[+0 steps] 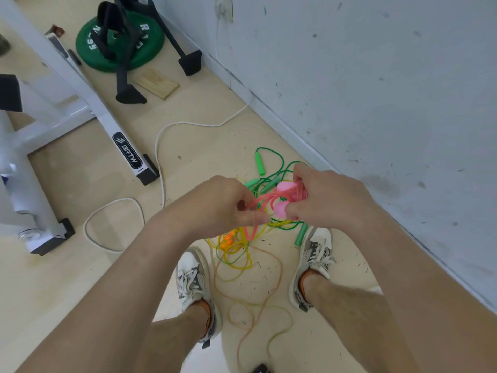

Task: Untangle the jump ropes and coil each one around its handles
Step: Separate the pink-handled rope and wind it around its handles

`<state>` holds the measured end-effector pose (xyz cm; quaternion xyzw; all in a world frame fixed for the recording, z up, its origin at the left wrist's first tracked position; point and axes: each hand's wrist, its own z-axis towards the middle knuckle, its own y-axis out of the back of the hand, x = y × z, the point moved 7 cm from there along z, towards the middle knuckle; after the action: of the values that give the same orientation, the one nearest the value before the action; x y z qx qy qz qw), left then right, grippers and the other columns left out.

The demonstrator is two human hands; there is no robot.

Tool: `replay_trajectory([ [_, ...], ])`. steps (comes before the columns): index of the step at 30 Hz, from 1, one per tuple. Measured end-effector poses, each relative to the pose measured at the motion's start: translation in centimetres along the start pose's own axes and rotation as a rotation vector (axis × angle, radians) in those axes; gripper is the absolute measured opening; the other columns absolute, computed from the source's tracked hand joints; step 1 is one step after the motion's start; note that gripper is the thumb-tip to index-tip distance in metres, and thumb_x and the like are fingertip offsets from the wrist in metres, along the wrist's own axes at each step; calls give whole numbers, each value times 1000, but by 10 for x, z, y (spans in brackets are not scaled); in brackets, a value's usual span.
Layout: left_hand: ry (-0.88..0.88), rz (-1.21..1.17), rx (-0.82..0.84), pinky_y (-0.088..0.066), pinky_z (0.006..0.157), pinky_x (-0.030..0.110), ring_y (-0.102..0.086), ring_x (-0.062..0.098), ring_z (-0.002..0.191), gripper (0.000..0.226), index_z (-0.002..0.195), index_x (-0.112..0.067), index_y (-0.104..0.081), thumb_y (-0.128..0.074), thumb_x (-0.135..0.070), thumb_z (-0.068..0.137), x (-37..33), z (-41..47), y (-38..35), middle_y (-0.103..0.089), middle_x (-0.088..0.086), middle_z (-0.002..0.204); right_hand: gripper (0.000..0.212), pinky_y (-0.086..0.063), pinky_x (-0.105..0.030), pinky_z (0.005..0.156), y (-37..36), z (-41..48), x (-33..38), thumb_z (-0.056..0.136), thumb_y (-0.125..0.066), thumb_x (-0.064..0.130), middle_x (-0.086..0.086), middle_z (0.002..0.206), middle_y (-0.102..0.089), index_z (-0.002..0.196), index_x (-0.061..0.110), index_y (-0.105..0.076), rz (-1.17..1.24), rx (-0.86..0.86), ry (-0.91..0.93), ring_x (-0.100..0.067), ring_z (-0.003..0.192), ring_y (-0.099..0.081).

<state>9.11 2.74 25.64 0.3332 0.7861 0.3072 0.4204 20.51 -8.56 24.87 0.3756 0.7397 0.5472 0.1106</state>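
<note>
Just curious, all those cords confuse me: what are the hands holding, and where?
The pink jump rope: the right hand grips its two handles, the left hand pinches its cord.

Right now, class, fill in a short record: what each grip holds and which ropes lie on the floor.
left grip: pinches the pink rope
right grip: holds the pink handles, rope looped around them
floor: green rope and yellow rope, tangled together
task state: pink rope partly coiled; others not yet done
</note>
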Motion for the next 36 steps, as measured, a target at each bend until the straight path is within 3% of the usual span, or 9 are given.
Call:
replay_trajectory([
  [4,-52,94,-1,-51,65,41,-48,18,54,26,66,-6,-63,-62,-28,82,-5,5,-11,-61,12,61,47,-32,-28,55,-3,1,1,76,-62,62,6,82,-55,99,28,-41,2,2,2,-23,79,-54],
  [7,-22,-431,22,-54,56,27,-63,11,50,21,68,-5,-66,-64,-14,87,-8,1,-9,-66,3,55,47,-34,-29,56,-4,2,-1,73,-64,61,6,82,-56,96,27,-42,36,34,-32,-19,76,-55],
  [9,-9,-823,-37,-53,54,21,-63,13,52,17,75,-4,-68,-69,-17,85,-10,2,-1,-67,6,59,44,-38,-30,59,-6,4,-2,70,-66,56,7,83,-59,95,27,-44,111,61,-52,-14,75,-55],
  [11,10,-972,-167,-53,53,21,-62,14,51,15,78,-3,-69,-69,-17,83,-8,5,4,-67,8,59,41,-43,-31,63,-8,5,2,70,-66,54,8,84,-61,94,29,-44,162,79,-47,-15,77,-56],
  [17,59,-825,-504,-51,51,18,-62,10,48,10,75,-8,-70,-70,-9,85,-1,5,16,-65,2,55,43,-50,-35,70,-12,5,3,66,-72,54,12,80,-60,88,29,-44,217,108,-31,-10,75,-57],
  [22,66,-798,-603,-50,46,19,-60,10,43,14,69,-11,-68,-74,-13,83,-7,6,16,-62,-2,48,48,-48,-34,68,-10,5,4,67,-71,59,11,82,-56,94,29,-45,205,75,-15,-11,76,-56],
  [28,44,-648,-755,-56,55,41,-66,23,54,15,68,-18,-67,-77,-22,78,-6,6,17,-66,3,57,52,-50,-38,70,-8,4,4,63,-72,62,10,80,-58,92,29,-46,294,83,-5,-14,76,-58],
  [33,18,-614,-663,-56,57,38,-66,18,56,17,66,-22,-67,-81,-17,73,-11,8,15,-66,-3,58,56,-51,-39,71,-8,4,1,60,-72,66,7,80,-60,92,28,-47,316,77,-19,-17,77,-59],
  [36,-51,-453,-619,-53,59,38,-62,19,58,13,70,-15,-69,-81,-19,73,-12,9,17,-65,-2,59,59,-52,-39,74,-4,3,-4,56,-70,65,5,79,-63,95,26,-51,379,69,-50,-17,78,-61],
])
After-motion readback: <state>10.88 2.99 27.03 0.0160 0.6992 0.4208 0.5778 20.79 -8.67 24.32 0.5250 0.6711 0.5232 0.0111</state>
